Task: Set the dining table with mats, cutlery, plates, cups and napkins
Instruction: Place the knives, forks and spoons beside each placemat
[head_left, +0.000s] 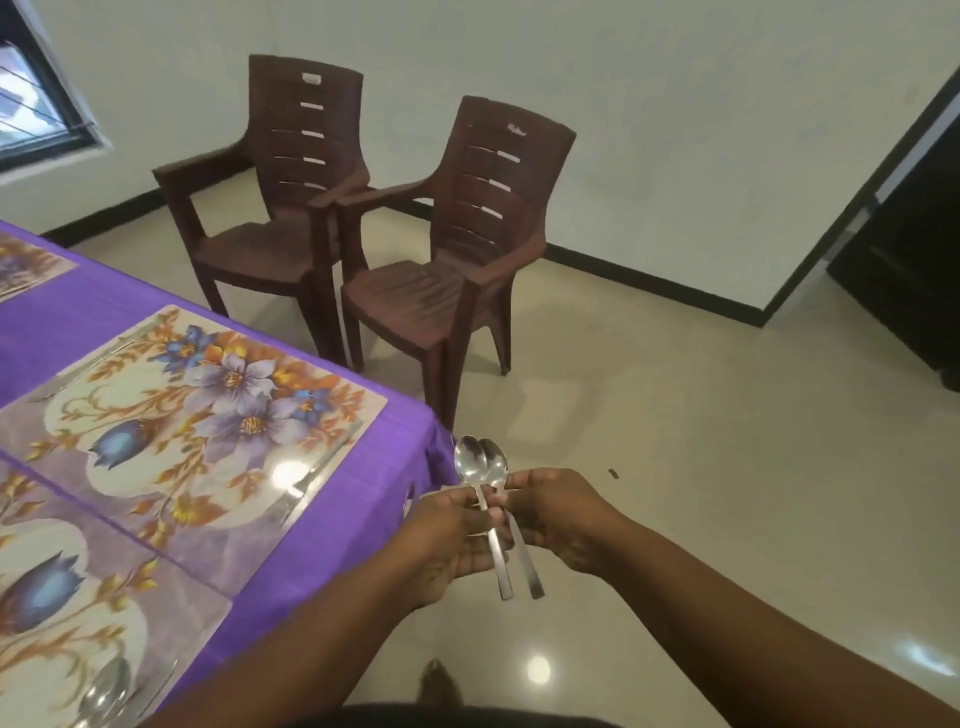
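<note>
**Two spoons held off the table's corner**

The table (332, 525), draped in a purple cloth, fills the lower left of the view, and everything else is placed against it. Beyond its far edge, out on the pale glossy floor (701, 467), stand two brown plastic armchairs: the left chair (270, 208) farther back, the right chair (447, 270) closer to the table's corner, their arms touching or nearly so.

On the table lie floral place mats. The middle mat (197, 421) sits near the table's far corner, with a knife (317, 480) along its right edge and another piece of cutlery, too blurred to name, along its left edge. The near mat (78, 597) lies just beside it toward the person, with a spoon (104, 688) resting at its lower edge. A third mat (26, 265) shows partly at the table's far left.

Just off the table's corner, over the floor, both hands meet. The left hand (447, 540) and the right hand (561, 519) pinch the necks of two steel spoons (488, 499) between curled fingertips, the spoons side by side with bowls pointing away from the person and handles hanging toward them. The bowls overlap slightly; the handles are a little apart.
</note>
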